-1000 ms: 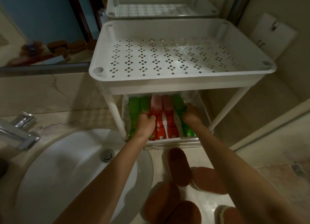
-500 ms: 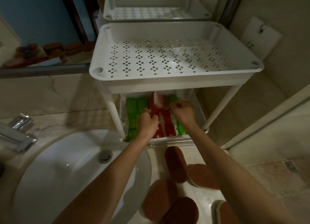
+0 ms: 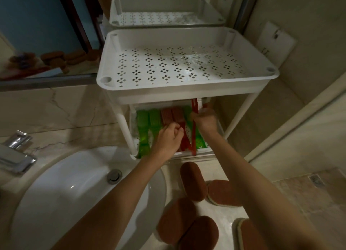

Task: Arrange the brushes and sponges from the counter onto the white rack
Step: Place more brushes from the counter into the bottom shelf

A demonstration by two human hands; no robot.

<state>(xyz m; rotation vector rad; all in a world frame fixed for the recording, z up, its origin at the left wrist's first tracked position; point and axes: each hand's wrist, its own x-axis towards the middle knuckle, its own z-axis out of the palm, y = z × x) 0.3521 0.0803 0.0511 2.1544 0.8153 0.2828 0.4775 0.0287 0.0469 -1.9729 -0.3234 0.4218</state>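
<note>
Brushes, green [image 3: 148, 130] and red [image 3: 173, 117], are lying side by side on the white rack's [image 3: 187, 98] lower shelf, under both hands. Since a second ago the right hand [image 3: 205, 119] has tipped a red brush [image 3: 194, 126] up on edge, its fingers curled round it, so the row is being repacked. The left hand [image 3: 168, 139] is half-closed over the red handles; whether it is gripping, I cannot tell. Behind the wrists, brown sponges [image 3: 192, 181] are waiting on the table; the empty upper tray [image 3: 119, 92] is overhanging and crowding the reach.
</note>
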